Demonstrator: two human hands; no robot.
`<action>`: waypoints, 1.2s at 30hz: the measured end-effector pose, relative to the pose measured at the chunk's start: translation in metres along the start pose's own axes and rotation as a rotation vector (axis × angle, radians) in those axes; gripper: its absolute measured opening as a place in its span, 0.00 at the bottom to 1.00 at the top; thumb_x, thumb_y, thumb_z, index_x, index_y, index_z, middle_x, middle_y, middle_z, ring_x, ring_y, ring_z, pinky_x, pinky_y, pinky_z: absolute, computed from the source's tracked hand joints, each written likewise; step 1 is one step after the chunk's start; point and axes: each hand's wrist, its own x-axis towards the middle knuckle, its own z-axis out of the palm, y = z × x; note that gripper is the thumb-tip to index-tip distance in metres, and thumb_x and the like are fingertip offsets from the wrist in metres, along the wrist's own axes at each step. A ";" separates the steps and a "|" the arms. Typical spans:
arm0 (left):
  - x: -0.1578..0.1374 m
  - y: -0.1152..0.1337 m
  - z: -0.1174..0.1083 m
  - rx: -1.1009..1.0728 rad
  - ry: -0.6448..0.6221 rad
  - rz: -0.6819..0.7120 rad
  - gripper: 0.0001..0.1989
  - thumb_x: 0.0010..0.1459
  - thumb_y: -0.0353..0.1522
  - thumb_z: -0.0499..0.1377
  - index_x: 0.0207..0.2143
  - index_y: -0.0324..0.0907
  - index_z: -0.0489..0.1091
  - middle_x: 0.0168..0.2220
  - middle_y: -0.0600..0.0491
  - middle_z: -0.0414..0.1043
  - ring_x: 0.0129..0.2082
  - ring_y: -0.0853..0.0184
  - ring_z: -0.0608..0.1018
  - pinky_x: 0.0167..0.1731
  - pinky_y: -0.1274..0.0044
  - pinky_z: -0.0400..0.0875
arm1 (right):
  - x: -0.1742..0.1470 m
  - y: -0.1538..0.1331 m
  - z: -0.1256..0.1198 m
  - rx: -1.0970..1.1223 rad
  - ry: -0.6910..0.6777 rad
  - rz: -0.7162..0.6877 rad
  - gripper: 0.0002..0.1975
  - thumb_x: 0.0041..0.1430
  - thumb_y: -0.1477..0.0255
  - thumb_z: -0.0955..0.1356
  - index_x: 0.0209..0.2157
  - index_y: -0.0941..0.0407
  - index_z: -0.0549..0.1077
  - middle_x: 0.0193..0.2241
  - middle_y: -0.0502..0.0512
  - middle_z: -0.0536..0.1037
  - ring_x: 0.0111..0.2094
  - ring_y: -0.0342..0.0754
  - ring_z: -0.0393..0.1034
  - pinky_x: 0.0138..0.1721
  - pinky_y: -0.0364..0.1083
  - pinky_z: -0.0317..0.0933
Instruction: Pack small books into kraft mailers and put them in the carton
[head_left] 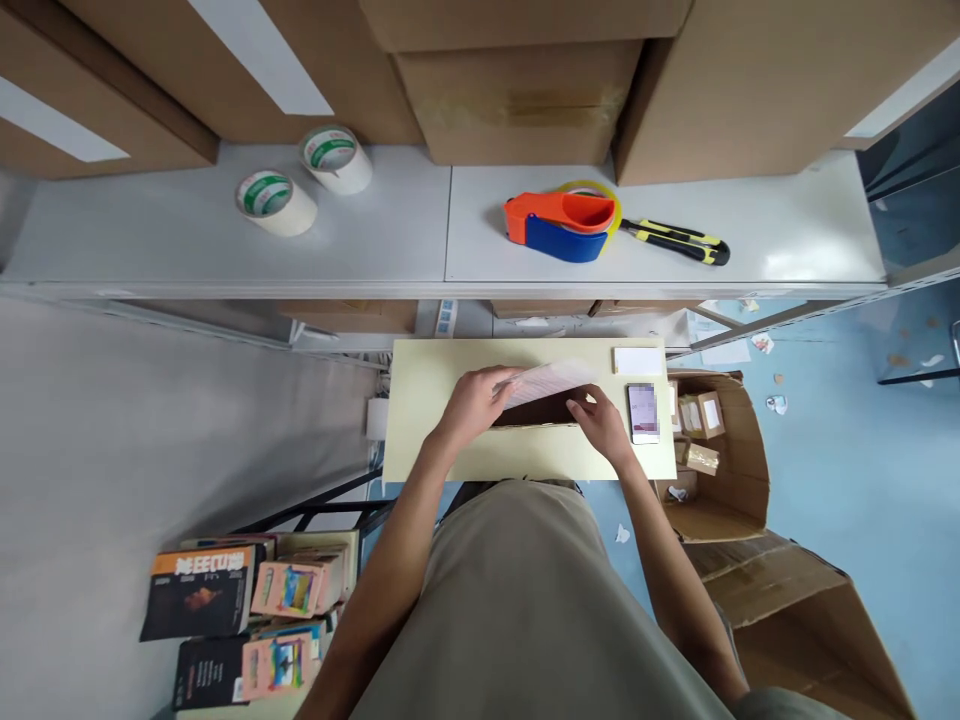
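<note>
A thin whitish sheet with faint lines [551, 378] stands raised over the small table, its far edge curving upward. Below it shows dark brown cardboard [546, 410], like the inside of an open sleeve or flat box; which one I cannot tell. My left hand [478, 400] pinches the left end of the sheet between thumb and fingers. At the right end, my right hand [600, 422] has thumb and fingers closed on the cardboard edge, close to the sheet's corner. Right of that hand, a phone [643, 413] lies on the pale yellow tabletop [420, 420].
A white card or small box [637, 360] lies behind the phone. On the shelf [390, 240] above are tape rolls [276, 204], a tape dispenser [562, 225] and a utility knife [679, 242]. Open cartons [739, 470] stand right; stacked books [202, 595] are at lower left.
</note>
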 end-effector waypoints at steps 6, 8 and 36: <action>0.010 -0.025 0.051 0.193 -0.072 -0.060 0.20 0.65 0.24 0.61 0.52 0.51 0.85 0.53 0.50 0.86 0.55 0.50 0.85 0.63 0.62 0.76 | 0.010 0.026 -0.020 0.069 -0.041 -0.020 0.26 0.62 0.55 0.73 0.58 0.52 0.76 0.54 0.65 0.85 0.54 0.64 0.84 0.51 0.60 0.80; 0.013 -0.030 0.062 0.278 -0.129 -0.104 0.21 0.65 0.23 0.59 0.54 0.50 0.85 0.54 0.50 0.86 0.57 0.52 0.84 0.62 0.65 0.76 | 0.014 0.031 -0.024 0.073 -0.074 -0.028 0.25 0.63 0.57 0.72 0.58 0.52 0.76 0.52 0.63 0.86 0.55 0.63 0.83 0.52 0.59 0.80; -0.074 -0.101 0.104 0.043 0.335 -0.185 0.19 0.68 0.38 0.64 0.59 0.46 0.75 0.58 0.44 0.79 0.54 0.55 0.84 0.58 0.62 0.80 | 0.013 0.040 -0.010 -0.004 -0.201 -0.148 0.20 0.69 0.55 0.70 0.55 0.52 0.80 0.54 0.61 0.84 0.49 0.56 0.82 0.50 0.56 0.79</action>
